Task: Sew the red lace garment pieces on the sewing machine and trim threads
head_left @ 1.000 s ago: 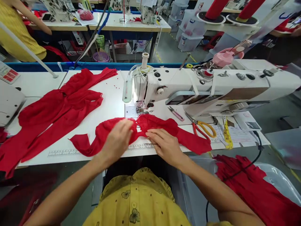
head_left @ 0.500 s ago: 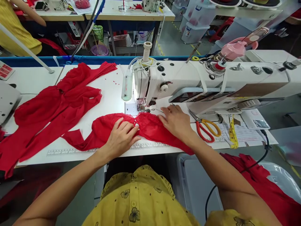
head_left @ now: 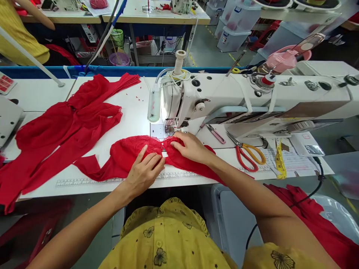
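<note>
A red lace bra (head_left: 125,155) lies along the front of the sewing table, its middle just in front of the presser foot (head_left: 169,129). My left hand (head_left: 144,168) rests on the left cup, fingers spread out and lying on the fabric. At the right cup, my right hand (head_left: 192,147) has its thumb and fingers closed on the upper lace edge, close to the centre join. Its fingertips are partly hidden. Pink-handled thread snips (head_left: 215,133) lie beneath the machine arm. To their right are scissors (head_left: 246,151) with red and orange handles.
The white sewing machine (head_left: 224,91) stands behind my hands. More red garments (head_left: 67,119) are heaped at the left. A yellow tape measure (head_left: 279,158) lies on papers at the right. Grey bins (head_left: 235,220) stand below the table's front edge. Another person's arm (head_left: 36,13) shows far left.
My right hand has moved left, from beside the machine bed onto the bra near its centre. The thread snips it covered now show. My left hand has barely moved.
</note>
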Demonstrator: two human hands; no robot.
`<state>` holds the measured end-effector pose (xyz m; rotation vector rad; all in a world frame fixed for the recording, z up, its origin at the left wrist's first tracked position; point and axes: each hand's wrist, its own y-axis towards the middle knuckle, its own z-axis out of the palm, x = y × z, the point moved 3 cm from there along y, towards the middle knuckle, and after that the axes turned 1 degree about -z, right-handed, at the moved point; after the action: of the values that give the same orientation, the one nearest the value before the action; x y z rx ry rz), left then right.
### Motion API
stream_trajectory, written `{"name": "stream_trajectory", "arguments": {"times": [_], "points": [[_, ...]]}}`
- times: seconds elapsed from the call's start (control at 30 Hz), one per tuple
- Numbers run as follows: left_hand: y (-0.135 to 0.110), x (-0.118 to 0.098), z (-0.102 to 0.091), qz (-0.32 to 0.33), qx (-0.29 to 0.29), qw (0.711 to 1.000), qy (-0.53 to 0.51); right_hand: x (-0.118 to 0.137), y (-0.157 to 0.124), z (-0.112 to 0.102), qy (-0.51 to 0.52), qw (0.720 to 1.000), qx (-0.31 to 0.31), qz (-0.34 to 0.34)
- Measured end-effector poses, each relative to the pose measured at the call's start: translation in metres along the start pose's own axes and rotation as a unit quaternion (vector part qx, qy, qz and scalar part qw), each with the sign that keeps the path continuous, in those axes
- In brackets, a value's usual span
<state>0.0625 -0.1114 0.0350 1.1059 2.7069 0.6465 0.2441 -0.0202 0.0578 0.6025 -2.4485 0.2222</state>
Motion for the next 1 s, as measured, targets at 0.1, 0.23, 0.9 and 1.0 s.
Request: {"name": "stream_trajectory", "arguments": {"times": [0.1, 0.23, 0.9, 1.0], "points": [[-0.002, -0.001, 0.000, -0.007, -0.012, 1.000, 0.000, -0.001, 0.002, -0.001, 0.156, 0.985, 0.062, 0.028], [-0.002, 0.000, 0.001, -0.017, -0.016, 1.000, 0.003, 0.002, 0.002, 0.005, 0.313, 0.924, 0.205, 0.074], [0.020, 0.024, 0.001, -0.115, -0.027, 0.978, -0.170, 0.010, -0.029, 0.013, -0.084, 0.964, -0.109, -0.227], [0.020, 0.033, 0.015, -0.104, 0.043, 0.984, -0.137, -0.001, -0.023, 0.023, -0.066, 0.965, -0.106, -0.231]]}}
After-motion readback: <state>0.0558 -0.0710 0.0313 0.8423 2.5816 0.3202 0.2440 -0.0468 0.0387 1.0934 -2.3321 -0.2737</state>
